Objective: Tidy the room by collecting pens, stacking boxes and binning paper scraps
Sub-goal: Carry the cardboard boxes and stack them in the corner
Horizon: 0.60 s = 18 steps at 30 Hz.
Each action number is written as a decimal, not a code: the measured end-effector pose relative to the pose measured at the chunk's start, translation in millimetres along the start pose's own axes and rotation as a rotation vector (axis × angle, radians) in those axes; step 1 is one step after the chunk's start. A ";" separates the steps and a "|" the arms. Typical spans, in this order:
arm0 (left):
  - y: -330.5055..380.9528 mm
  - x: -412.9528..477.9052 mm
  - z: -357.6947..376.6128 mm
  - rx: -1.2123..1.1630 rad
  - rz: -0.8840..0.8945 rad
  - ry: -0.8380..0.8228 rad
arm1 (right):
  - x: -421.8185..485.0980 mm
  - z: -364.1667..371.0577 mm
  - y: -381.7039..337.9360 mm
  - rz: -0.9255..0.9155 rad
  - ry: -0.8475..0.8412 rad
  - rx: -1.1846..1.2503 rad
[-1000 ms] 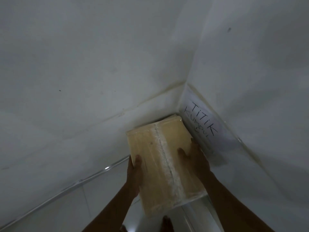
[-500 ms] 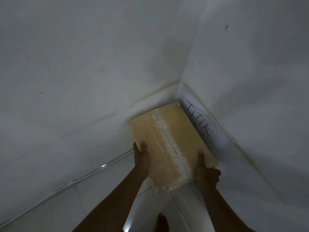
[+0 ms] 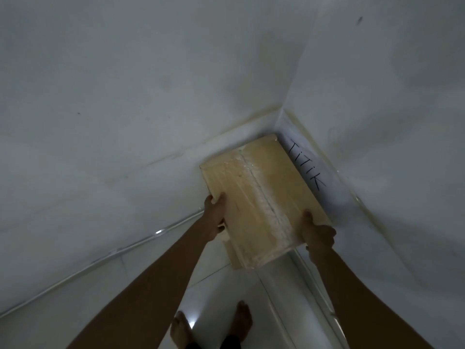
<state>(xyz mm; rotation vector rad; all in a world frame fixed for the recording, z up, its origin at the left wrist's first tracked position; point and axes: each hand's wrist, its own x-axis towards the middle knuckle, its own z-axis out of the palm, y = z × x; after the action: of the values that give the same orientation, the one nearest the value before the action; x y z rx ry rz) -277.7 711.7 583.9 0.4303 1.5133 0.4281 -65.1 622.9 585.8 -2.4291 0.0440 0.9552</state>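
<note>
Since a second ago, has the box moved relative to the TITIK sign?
Yes. The cardboard box has gone down and into the corner: it now hides the second line of the paper sign, leaving only "TiTiK". Left hand and right hand grip it.

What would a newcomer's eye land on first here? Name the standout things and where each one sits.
First, the tan cardboard box with a taped seam, pushed into the corner where two white walls meet, gripped at its near end by the left hand and the right hand. Next, the white paper sign on the right-hand wall beside the box, its visible handwriting reading "TiTiK". Bare feet stand on the glossy floor at the bottom.
</note>
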 end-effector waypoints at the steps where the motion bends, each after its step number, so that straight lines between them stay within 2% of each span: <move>1: -0.1 -1.8 -5.8 0.012 0.012 0.004 | -5.5 0.1 -1.2 -0.004 0.018 -0.019; 4: -3.5 -15.0 -22.4 0.036 0.048 -0.001 | -26.9 -3.4 -3.1 -0.121 0.078 -0.164; 7: -10.5 -31.4 -41.3 0.093 0.084 0.034 | -47.7 -1.7 -3.9 -0.415 0.139 -0.423; 9: -17.2 -44.1 -57.6 0.128 0.130 0.071 | -64.7 3.5 -5.6 -0.601 0.101 -0.520; 13: -30.1 -70.5 -94.3 0.238 0.209 0.174 | -98.2 18.0 -11.0 -0.871 -0.187 -0.597; 18: -56.3 -103.4 -146.6 0.298 0.246 0.268 | -147.6 33.5 -5.5 -0.948 -0.514 -0.747</move>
<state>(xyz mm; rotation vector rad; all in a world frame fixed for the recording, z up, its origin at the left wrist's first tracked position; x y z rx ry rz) -425.6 610.5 640.8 0.8252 1.8013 0.4662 -195.6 620.7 662.6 -2.2025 -1.7241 1.1669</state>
